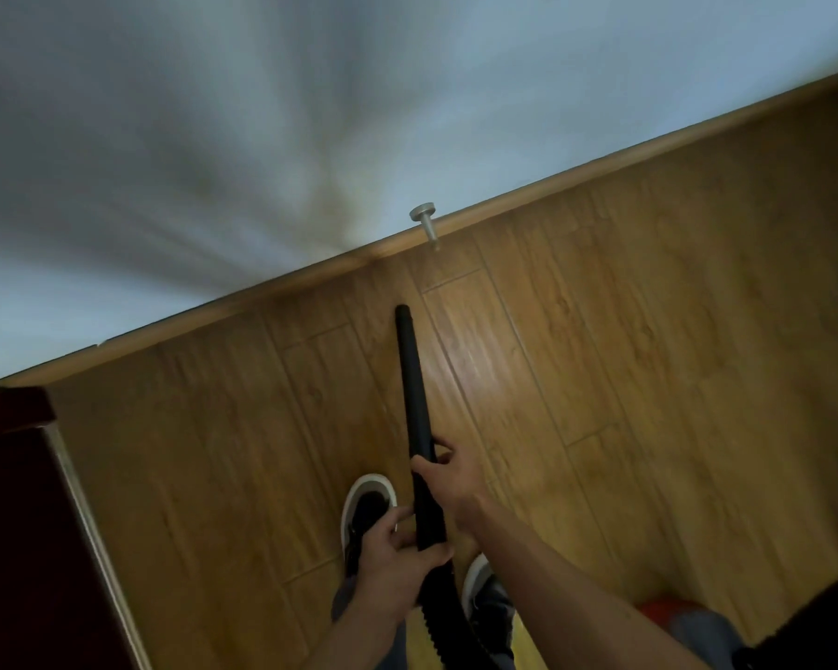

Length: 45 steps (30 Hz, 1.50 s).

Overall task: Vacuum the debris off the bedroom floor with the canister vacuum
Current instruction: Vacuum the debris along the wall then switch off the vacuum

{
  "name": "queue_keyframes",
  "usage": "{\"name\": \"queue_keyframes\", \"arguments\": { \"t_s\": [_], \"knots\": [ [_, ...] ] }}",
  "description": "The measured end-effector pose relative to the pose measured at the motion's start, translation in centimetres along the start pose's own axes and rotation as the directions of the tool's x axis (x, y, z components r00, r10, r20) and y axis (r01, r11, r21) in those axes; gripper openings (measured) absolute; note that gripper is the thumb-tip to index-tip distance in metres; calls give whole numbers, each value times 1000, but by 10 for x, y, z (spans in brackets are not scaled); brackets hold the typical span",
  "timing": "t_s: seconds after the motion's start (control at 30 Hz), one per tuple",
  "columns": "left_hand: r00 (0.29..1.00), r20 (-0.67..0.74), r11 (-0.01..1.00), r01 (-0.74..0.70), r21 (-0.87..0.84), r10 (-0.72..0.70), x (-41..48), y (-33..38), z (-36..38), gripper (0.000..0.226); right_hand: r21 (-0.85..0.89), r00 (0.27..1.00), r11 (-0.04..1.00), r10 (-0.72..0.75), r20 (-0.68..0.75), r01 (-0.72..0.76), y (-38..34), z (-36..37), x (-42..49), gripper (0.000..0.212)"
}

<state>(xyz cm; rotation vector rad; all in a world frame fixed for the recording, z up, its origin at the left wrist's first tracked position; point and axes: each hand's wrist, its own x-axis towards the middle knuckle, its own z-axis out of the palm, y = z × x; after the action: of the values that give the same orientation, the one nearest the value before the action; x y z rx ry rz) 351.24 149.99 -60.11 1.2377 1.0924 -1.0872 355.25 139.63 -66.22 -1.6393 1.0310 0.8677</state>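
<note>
1. Head view, tilted; looking down at a wooden plank floor [625,355] that meets a pale wall [214,113] along a wooden skirting board [528,186].
2. Black vacuum wand [414,403] runs from the hands forward toward the wall. Its open tip lies close to the floor, short of the skirting; whether it touches the boards cannot be told.
3. Right hand [448,481]: grip closed around the wand about midway along its visible length, fingers wrapped over the tube, thumb on the far side.
4. Left hand [393,568]: grip closed around the lower end of the wand, where the rigid tube joins the ribbed black hose [436,626]. The hose drops away toward the bottom edge between the feet.
5. Metal door stop [426,222] projects from the skirting, ahead of the wand tip and slightly right of it, well apart from it.
6. Left shoe [366,505], dark with a white sole, stands just left of the wand. Right shoe [485,602] is partly hidden behind the hose and right forearm.
7. Dark red furniture [15,524] fills the lower left corner.
8. A red-orange object [663,616] shows at lower right, mostly covered; too blurred to identify. Debris on the floor is not discernible.
</note>
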Motion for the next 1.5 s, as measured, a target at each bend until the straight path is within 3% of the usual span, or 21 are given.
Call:
{"name": "queue_keyframes", "arguments": {
  "t_s": [0.13, 0.27, 0.7, 0.83, 0.9, 0.97, 1.17, 1.5],
  "knots": [
    [998, 45, 998, 45, 44, -47, -6, -7, 38, 44, -24, 999, 1000, 9, -38, -10, 22, -39, 2, 47],
    [997, 68, 999, 25, 47, -28, -6, -15, 61, 53, -87, 999, 996, -24, -41, 20, 31, -60, 8, 49],
    [989, -149, 970, -49, -237, 14, -20, -34, 14, 48, -187, 970, 971, -106, 220, 148, 10, 17, -3, 53],
    [986, -164, 971, -52, -231, 14, -28, -50, 24, 48, -190, 961, 963, -142, 236, 189, 23, 6, -12, 64],
    [988, -152, 975, -35, -220, 1, -35, -57, 41, 48, -181, 964, 965, -146, 223, 188, 25, -19, -28, 59],
    [993, -117, 980, 7, -197, -30, -44, -62, 65, 46, -178, 968, 967, -146, 203, 184, 34, -52, -40, 51],
    [986, -13, 983, 166, -75, -168, -64, -97, 150, 47, -206, 978, 960, -169, 122, 191, 80, -149, -72, 60],
    [979, 91, 948, 151, 281, -183, -96, -175, 248, 63, -78, 983, 984, -167, -79, 160, 188, -246, -120, 59]
  ]
}}
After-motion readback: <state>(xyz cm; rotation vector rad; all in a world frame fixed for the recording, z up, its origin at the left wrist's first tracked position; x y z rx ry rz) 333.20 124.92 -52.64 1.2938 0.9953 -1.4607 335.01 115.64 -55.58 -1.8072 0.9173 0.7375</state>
